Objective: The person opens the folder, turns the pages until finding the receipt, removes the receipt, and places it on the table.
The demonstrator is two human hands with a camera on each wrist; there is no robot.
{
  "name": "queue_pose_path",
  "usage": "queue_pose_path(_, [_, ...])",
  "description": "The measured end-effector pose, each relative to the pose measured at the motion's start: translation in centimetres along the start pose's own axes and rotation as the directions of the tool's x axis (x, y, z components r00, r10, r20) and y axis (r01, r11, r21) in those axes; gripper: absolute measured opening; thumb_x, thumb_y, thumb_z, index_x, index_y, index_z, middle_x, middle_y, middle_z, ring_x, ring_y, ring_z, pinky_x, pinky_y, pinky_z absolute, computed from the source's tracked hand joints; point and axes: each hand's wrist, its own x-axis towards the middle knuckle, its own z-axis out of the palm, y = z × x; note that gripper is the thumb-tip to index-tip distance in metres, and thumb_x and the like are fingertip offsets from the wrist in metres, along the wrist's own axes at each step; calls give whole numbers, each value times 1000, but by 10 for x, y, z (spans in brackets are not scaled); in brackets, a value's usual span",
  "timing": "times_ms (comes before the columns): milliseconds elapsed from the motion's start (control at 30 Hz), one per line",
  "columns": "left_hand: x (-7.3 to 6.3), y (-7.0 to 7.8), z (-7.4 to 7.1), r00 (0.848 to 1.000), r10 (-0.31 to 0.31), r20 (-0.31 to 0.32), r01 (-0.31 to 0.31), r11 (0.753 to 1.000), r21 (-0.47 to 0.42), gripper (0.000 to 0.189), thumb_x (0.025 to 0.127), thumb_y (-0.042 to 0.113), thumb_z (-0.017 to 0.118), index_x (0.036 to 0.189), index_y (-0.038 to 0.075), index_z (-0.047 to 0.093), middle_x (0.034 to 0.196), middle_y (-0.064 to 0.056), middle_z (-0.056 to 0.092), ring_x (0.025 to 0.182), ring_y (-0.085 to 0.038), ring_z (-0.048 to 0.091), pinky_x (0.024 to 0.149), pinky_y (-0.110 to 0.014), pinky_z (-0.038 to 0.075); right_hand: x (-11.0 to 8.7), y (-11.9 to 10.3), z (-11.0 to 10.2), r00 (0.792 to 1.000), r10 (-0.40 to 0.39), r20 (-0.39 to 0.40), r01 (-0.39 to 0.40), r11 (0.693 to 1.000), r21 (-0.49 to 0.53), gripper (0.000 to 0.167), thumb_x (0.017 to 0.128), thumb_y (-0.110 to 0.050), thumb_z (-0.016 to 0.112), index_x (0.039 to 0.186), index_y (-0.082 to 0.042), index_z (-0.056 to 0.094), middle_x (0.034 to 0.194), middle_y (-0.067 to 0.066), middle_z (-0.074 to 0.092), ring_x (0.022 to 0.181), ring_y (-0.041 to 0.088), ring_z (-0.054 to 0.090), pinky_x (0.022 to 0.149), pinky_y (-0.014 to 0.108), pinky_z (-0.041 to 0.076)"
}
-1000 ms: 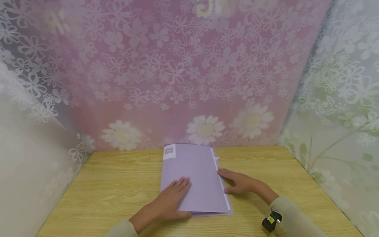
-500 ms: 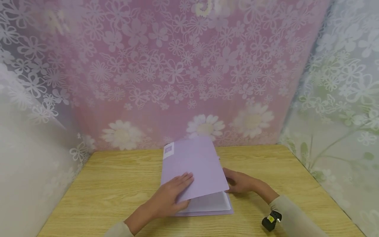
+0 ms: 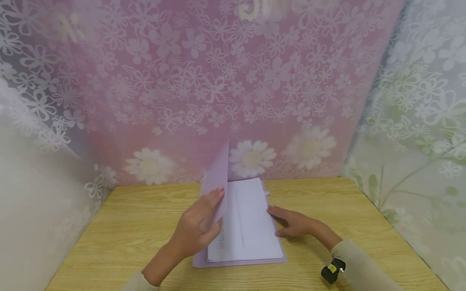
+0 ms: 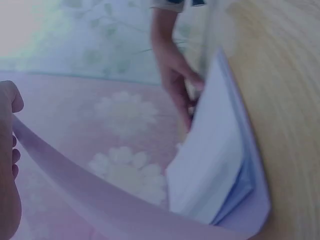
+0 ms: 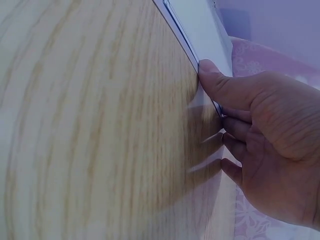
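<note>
A purple folder lies on the wooden table, its front cover (image 3: 219, 171) raised nearly upright along the left side. My left hand (image 3: 198, 222) pinches that cover between thumb and fingers. In the left wrist view the lifted cover (image 4: 100, 195) stretches down from the left hand (image 4: 9, 165). White printed sheets (image 3: 256, 222) show inside the folder, over the purple back cover (image 3: 204, 260). At the folder's right edge rests my right hand (image 3: 296, 224). Its thumb touches the edge in the right wrist view, where the right hand (image 5: 280, 135) has loosely bent fingers beside the folder.
The wooden table (image 3: 145, 226) extends on both sides of the folder. Behind it stands a pink flowered sheet (image 3: 182, 101), with a pale flowered sheet (image 3: 426, 161) at the right. A black device (image 3: 333, 270) sits by the right wrist.
The folder was closed with my left hand flat on it. Its cover has swung up and left, now held by my left hand, uncovering the sheets. The right hand stays near the right edge.
</note>
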Motion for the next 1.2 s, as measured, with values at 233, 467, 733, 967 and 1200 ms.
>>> queue_pose_path(233, [9,-8,-40,984,-99,-150,83,990,-112,60,75,-9,62,135,-12,59,138,-24,63,136,-19,57,113,-23,45,0,1,-1,1000,-16,-6,16,1000,3,84,95,-40,71,156,4,33,164,27,29,151,48,28,119,64,29])
queue_pose_path(467, [-17,-25,-97,954,-255,-160,215,949,-229,61,73,-23,58,134,-17,56,141,-22,62,137,-18,57,115,-23,43,0,2,0,1000,-27,-11,27,1000,1,85,95,-42,71,156,5,33,163,27,30,150,48,29,119,63,29])
queue_pose_path(733, [-61,-40,-165,889,-456,-41,445,881,-163,60,75,-32,55,133,-17,57,141,-10,64,138,-8,54,113,-12,39,-1,2,-1,1000,-20,-6,20,1000,13,86,95,-42,71,156,4,33,164,26,29,151,48,28,120,63,29])
queue_pose_path(967, [-104,-54,-193,745,-666,49,634,728,260,61,77,-3,81,134,14,69,132,31,57,120,21,48,90,7,30,-1,6,0,1000,-13,-4,13,1000,11,86,95,-43,71,157,3,33,164,25,29,151,47,28,120,63,29])
queue_pose_path(1200, [-144,-78,-179,674,-714,190,591,675,442,62,73,14,86,129,-4,67,133,-25,64,125,-49,56,94,12,11,-1,3,-3,1000,-4,6,4,1000,11,87,93,-44,72,157,2,34,164,24,30,151,47,28,119,64,29])
